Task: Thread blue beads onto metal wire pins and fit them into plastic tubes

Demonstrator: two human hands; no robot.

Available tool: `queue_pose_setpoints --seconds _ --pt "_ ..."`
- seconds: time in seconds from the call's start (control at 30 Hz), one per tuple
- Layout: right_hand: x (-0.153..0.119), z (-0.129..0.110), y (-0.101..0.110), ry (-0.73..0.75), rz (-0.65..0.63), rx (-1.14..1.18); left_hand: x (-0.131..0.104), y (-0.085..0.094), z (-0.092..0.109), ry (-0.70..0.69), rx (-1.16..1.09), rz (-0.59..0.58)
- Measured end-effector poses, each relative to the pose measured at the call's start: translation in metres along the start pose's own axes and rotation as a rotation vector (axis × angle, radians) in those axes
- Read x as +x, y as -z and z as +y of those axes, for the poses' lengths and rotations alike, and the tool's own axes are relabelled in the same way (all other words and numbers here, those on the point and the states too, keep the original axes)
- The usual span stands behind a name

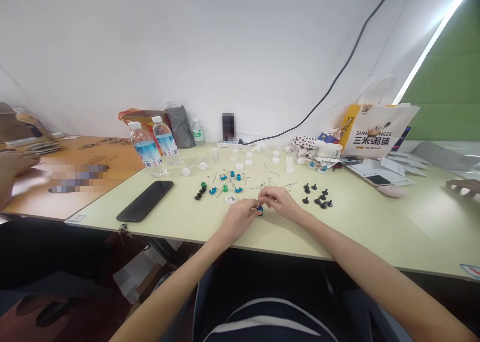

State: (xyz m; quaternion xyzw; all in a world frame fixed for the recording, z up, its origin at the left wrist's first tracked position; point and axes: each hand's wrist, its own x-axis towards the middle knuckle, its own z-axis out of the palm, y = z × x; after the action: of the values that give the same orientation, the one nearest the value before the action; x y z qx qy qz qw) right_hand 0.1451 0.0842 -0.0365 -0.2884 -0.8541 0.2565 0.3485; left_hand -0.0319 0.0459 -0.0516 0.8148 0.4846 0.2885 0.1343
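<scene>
My left hand [240,219] is closed on a small blue part [260,210] with a dark base, low over the table's front. Close beside it, my right hand [280,201] pinches a thin metal piece [259,200] that points down at the blue part; its exact kind is too small to tell. Beyond my hands lie several blue parts [239,177], a green part [225,188] and thin bent metal rods [275,173]. A small white round lid [230,200] is just left of my hands. Several black flanged pieces [323,205] stand to the right.
A black phone [145,201] lies left, with two water bottles [149,154] behind it. White caps [249,162], a power strip [227,144] and a paper bag [380,132] line the back. Other people's hands show at the left [17,164] and right [463,186] edges.
</scene>
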Motion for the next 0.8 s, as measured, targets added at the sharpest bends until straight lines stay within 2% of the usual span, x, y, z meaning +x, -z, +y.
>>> queue_pose_setpoints --seconds 0.2,0.43,0.53,0.63,0.7,0.8 --pt "0.002 0.001 -0.002 0.069 0.000 -0.031 0.001 0.001 -0.001 0.010 0.007 -0.022" --pt "0.001 0.009 0.002 0.045 0.024 -0.083 0.000 0.002 -0.004 0.039 0.051 0.000" --pt "0.000 0.016 0.015 -0.027 0.156 -0.267 -0.001 -0.001 -0.007 0.055 0.084 0.036" --pt "-0.001 0.026 0.033 -0.177 0.254 -0.565 -0.001 -0.003 -0.010 0.062 0.086 0.063" --pt "-0.002 0.033 0.043 -0.281 0.232 -0.715 -0.002 -0.004 -0.010 0.075 0.093 0.074" --pt "-0.004 0.042 0.049 -0.353 0.097 -0.815 -0.002 -0.003 -0.009 0.093 0.112 0.082"
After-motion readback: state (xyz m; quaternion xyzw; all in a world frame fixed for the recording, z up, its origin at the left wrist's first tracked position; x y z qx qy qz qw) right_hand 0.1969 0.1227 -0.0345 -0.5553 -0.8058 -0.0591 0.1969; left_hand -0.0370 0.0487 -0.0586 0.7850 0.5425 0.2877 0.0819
